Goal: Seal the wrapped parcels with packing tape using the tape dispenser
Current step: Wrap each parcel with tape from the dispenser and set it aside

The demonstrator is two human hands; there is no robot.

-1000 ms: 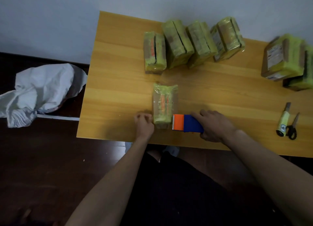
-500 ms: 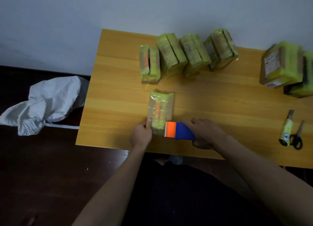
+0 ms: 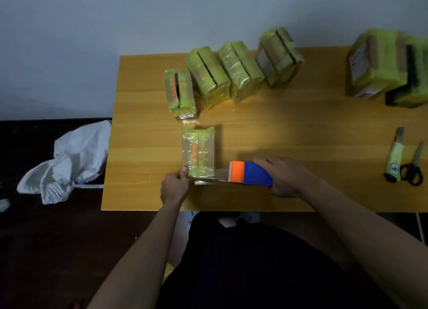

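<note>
Since half a second ago my right hand [image 3: 286, 177] has drawn the orange-and-blue plastic tape dispenser [image 3: 250, 172] rightward, stretching glossy clear tape [image 3: 220, 177]. My left hand [image 3: 174, 188] seems to pinch the crinkly yellow-green wrapped parcel [image 3: 199, 154] at centre frame.

Dim, flat indoor light with a bluish cast. A soft sheen brightens the table [image 3: 289, 123] centre; its near left is duller. Far-right parcels [image 3: 379, 65] smear with blur, and wide-angle bending curves the edges.
</note>
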